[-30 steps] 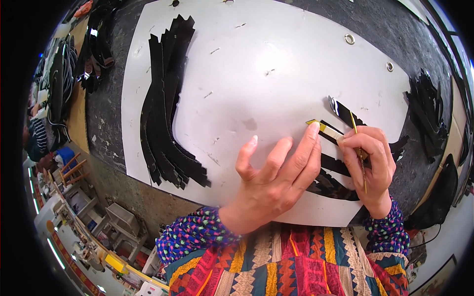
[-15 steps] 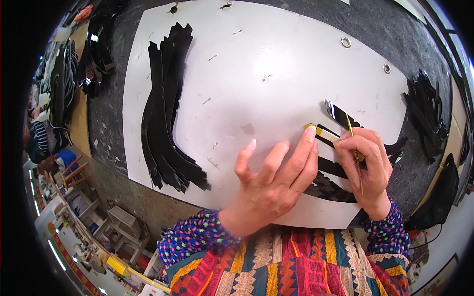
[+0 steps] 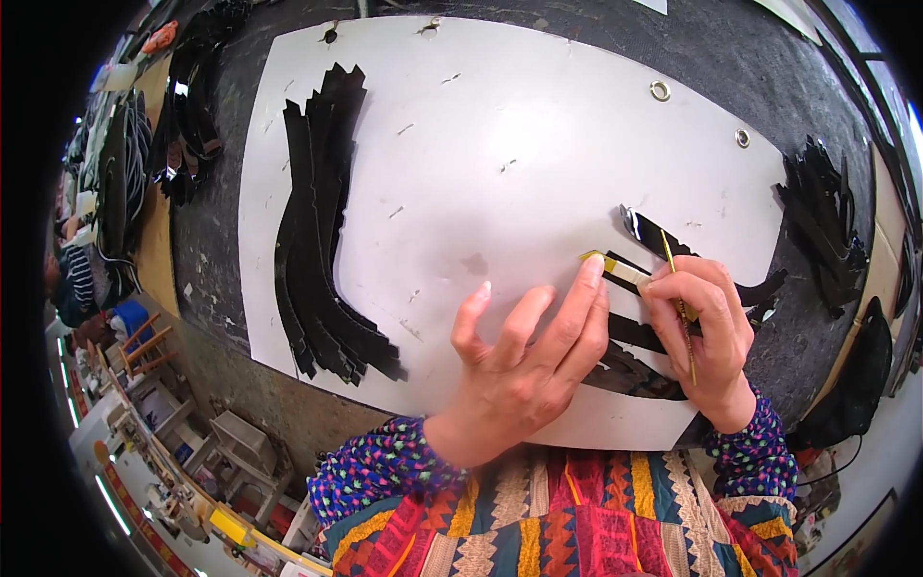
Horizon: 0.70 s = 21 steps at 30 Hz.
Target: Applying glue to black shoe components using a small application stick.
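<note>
My left hand (image 3: pixel 529 370) rests over the white board (image 3: pixel 452 144) with its fingers spread. Its index fingertip touches a narrow pale strip with a yellow end (image 3: pixel 629 274), which lies along a black strip. My right hand (image 3: pixel 707 332) pinches a thin yellow stick (image 3: pixel 667 254), held nearly upright, and its fingers are at the other end of the pale strip. Whether they also grip that strip, I cannot tell. Just beyond lies a glossy-ended black strip (image 3: pixel 646 229). More black strips (image 3: pixel 635 333) lie partly hidden beneath my hands.
A fanned pile of black strips (image 3: pixel 315 221) with notched ends lies on the board's left. Another bundle (image 3: pixel 825 221) sits on the dark tabletop (image 3: pixel 216 260) at right. Two metal eyelets (image 3: pixel 660 90) are set in the board. A black bag-like thing (image 3: pixel 854 385) hangs at the right edge.
The whole scene has shifted slightly left and down in the picture. Both hands keep nearly the same pose on the strip, and the stick stays in my right hand.
</note>
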Tool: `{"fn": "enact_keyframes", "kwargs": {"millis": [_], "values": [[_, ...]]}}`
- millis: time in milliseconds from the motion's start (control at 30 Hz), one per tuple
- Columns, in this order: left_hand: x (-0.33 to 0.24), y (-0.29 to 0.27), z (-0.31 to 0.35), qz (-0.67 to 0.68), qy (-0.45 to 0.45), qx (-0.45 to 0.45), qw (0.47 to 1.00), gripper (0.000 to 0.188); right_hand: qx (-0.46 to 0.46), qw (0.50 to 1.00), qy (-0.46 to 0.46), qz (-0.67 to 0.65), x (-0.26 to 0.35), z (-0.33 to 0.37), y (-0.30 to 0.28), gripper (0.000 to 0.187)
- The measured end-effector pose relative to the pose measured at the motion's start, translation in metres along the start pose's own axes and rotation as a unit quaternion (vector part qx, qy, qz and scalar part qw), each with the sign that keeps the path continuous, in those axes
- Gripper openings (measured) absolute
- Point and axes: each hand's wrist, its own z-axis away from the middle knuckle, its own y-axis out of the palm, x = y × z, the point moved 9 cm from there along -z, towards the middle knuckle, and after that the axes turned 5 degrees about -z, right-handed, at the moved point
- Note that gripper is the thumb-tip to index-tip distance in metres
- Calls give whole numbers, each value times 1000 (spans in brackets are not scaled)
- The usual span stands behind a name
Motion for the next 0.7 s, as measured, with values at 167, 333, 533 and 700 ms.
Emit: {"fn": "enact_keyframes", "kwargs": {"millis": [167,333,533,700], "values": [[0,-1,0,1,0,-1,1000,28,7,1000,1,3,0,0,1,34],[1,-1,0,4,0,-1,1000,26,9,1000,0,10,2,-1,1,35],[1,-1,0,9,1,10,1000,26,10,1000,3,8,2,-1,1,35],[1,0,0,11,3,16,1000,28,9,1000,4,8,2,-1,1,35]]}}
